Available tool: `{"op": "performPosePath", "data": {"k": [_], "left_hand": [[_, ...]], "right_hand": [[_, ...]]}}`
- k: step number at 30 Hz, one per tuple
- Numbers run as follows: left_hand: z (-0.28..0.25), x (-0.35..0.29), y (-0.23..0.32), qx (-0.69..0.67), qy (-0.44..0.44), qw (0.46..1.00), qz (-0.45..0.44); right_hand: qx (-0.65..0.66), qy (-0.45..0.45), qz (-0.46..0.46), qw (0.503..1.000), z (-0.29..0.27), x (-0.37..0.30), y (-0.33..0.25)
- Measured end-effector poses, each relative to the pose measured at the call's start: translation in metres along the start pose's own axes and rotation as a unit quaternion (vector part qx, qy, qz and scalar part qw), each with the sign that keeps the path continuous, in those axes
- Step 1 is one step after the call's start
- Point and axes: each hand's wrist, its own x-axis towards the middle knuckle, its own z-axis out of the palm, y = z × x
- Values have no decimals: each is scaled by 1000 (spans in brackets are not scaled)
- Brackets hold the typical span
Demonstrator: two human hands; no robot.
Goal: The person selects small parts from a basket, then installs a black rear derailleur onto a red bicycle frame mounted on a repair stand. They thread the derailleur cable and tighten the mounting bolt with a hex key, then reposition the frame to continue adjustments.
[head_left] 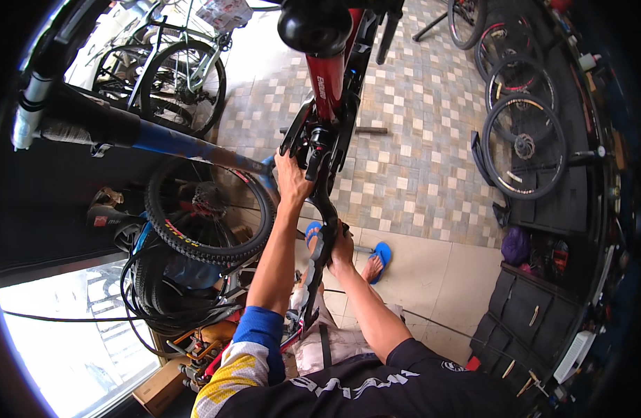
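Mosaic-pattern floor tiling [418, 157] at two o'clock, adjoining plain cream tiles [432, 272] at four. Black wall panel [45, 209] at nine; bright white pane [62, 341] at eight. Strong light [256, 49] at eleven.

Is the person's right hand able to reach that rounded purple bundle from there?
Probably not without stepping closer: the right hand is on the black bicycle frame, and the rounded purple bundle sits well off across the beige floor tiles.

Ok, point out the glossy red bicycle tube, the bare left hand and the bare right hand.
Glossy red bicycle tube [327, 89]: head view, middle of its visible length.
Bare left hand [293, 178]: head view, back of the hand.
Bare right hand [342, 251]: head view, back of the hand.
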Motion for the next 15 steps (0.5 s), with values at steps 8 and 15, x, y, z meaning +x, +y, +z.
{"op": "performPosePath", "data": {"k": [8,15], "left_hand": [[1,-8,4,93,-38,992,-75],[2,-10,31,175,-59,975,-127]], "right_hand": [[-178,8,-10,984,-12,3,-16],[49,-150,38,987,-28,-7,-102]]}}
